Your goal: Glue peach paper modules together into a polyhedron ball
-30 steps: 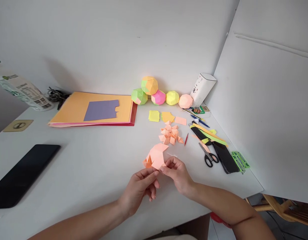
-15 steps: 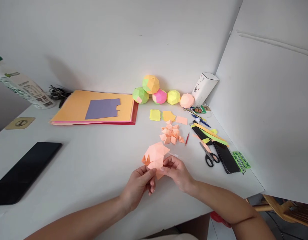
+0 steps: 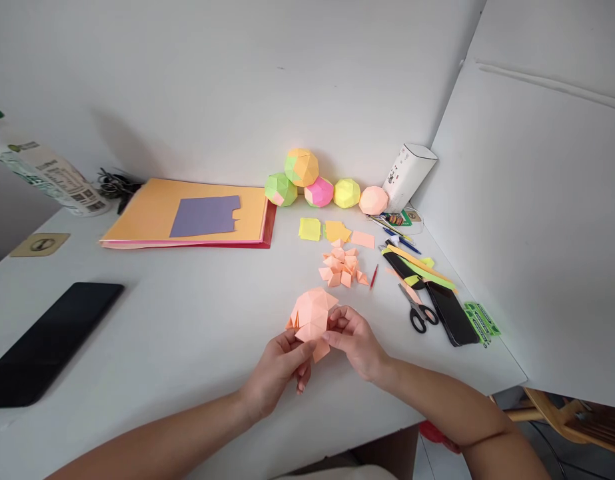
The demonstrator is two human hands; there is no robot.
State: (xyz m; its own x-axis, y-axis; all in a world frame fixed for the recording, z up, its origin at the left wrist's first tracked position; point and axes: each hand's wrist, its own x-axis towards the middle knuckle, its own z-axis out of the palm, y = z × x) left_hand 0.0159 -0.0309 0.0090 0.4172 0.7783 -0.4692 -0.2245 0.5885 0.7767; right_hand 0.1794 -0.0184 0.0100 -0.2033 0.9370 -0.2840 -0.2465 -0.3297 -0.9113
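Both of my hands hold a partly assembled peach paper origami piece (image 3: 311, 315) just above the white table (image 3: 187, 333). My left hand (image 3: 280, 372) pinches its lower left edge with fingers closed. My right hand (image 3: 354, 341) grips its right side, fingers curled. A pile of small folded peach paper units (image 3: 341, 267) lies just beyond the piece.
Several finished paper balls (image 3: 321, 185) line the back wall beside a white box (image 3: 408, 177). Coloured paper sheets (image 3: 187, 217) lie at the back left, a black tablet (image 3: 47, 343) at the left. Scissors (image 3: 418, 311), a phone (image 3: 450, 313), paper strips and pens sit on the right.
The peach piece has been turned and drawn in closer between my hands, looking more rounded now. Both hands stay pinched on it in nearly the same place.
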